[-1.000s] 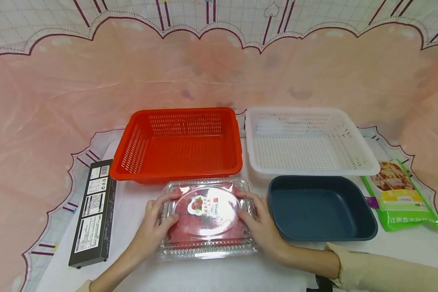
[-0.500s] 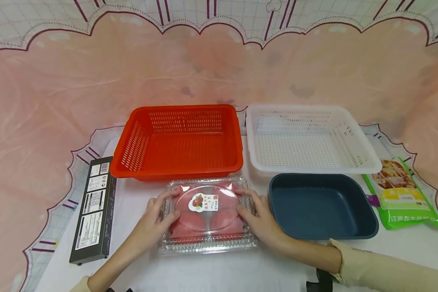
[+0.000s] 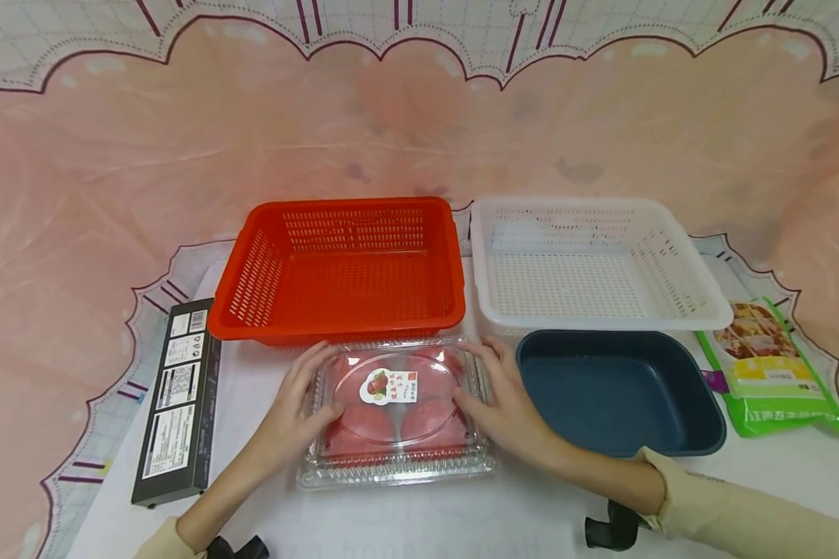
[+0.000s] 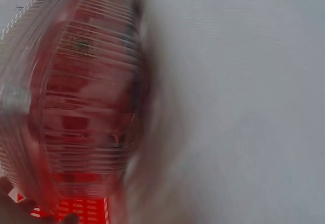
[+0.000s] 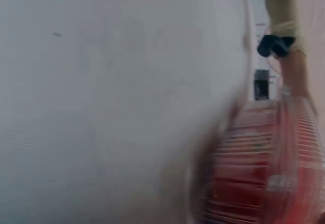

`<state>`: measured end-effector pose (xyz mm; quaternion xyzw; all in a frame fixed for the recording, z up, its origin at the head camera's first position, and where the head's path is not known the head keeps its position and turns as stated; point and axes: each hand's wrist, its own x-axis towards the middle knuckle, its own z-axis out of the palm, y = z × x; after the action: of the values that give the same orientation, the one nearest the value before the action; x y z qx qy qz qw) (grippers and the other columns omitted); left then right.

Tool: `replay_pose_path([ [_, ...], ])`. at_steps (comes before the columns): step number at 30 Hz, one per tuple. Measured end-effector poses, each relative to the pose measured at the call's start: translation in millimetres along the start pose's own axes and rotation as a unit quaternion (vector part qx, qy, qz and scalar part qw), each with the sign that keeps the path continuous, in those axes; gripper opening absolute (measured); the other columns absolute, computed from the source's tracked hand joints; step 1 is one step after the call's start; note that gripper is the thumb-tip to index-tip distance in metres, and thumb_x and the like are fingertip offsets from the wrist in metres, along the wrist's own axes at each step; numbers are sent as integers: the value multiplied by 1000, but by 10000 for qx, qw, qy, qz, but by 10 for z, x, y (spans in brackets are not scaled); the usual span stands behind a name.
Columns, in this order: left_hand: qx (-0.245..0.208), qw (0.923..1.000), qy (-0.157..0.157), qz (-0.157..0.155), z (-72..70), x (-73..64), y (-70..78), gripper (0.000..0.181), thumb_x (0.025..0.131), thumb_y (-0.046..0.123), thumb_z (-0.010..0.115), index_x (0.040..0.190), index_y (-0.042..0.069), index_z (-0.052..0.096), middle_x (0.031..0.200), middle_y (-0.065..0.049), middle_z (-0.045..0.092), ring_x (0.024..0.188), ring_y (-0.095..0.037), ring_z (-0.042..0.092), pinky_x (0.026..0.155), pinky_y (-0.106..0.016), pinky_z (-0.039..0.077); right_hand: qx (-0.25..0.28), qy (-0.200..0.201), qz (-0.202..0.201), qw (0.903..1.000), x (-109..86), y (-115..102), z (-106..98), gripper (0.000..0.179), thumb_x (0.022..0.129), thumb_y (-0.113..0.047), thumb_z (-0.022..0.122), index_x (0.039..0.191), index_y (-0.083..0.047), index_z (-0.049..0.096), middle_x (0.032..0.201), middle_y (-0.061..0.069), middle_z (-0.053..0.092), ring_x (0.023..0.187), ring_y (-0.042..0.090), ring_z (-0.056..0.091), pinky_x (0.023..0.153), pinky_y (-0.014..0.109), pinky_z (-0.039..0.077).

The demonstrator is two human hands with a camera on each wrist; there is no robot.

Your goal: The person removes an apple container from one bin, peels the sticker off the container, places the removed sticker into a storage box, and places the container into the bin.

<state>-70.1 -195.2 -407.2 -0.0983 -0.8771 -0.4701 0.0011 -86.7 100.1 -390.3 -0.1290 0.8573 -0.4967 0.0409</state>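
On the white tabletop lies a clear plastic clamshell box (image 3: pixel 395 431) with red contents and a small fruit label on its lid. My left hand (image 3: pixel 290 419) holds its left side, thumb on the lid and fingers stretched toward the back left corner. Mirroring this, my right hand (image 3: pixel 513 419) holds the right side, thumb on the lid and fingers at the back right corner. The ribbed side of the clamshell box (image 4: pixel 91 97) fills the left part of the left wrist view. The right wrist view is blurred, with the box (image 5: pixel 249 178) at lower right.
Behind the box stands an orange-red basket (image 3: pixel 349 334), with a white basket (image 3: pixel 601 322) to its right. A dark blue basin (image 3: pixel 622 435) sits by my right hand. A green food packet (image 3: pixel 776 380) lies far right, and a long black box (image 3: pixel 175 404) lies left.
The fingers of both hands have slid off the lid toward its back corners and straightened somewhat; the thumbs stay on the lid. The clamshell box has barely moved, and the head view has tilted slightly.
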Motion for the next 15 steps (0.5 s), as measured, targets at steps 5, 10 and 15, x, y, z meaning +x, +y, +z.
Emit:
replay_pose_path([
  [5,-444,9990,17,96,20,40,-27,67,83,5,59,146,14,37,155,-15,27,143,-38,24,109,-72,23,424,8,-718,9965,112,-161,-39,53,89,-9,63,138,-17,45,153,11,28,142,30,28,107,67,34],
  [10,-654,9978,-34,-67,24,68,-34,70,82,4,56,148,13,34,152,-13,29,143,-37,24,109,-73,20,674,-404,-1377,9873,260,-343,-62,51,87,-3,65,134,-8,48,138,6,47,126,26,47,103,53,46],
  [15,-814,9963,-32,-290,22,85,-29,69,82,5,53,147,18,34,149,-12,32,140,-35,26,107,-76,18,649,-643,-1782,9797,363,-481,-29,42,87,-2,67,126,-5,55,124,9,56,113,27,56,92,45,55],
])
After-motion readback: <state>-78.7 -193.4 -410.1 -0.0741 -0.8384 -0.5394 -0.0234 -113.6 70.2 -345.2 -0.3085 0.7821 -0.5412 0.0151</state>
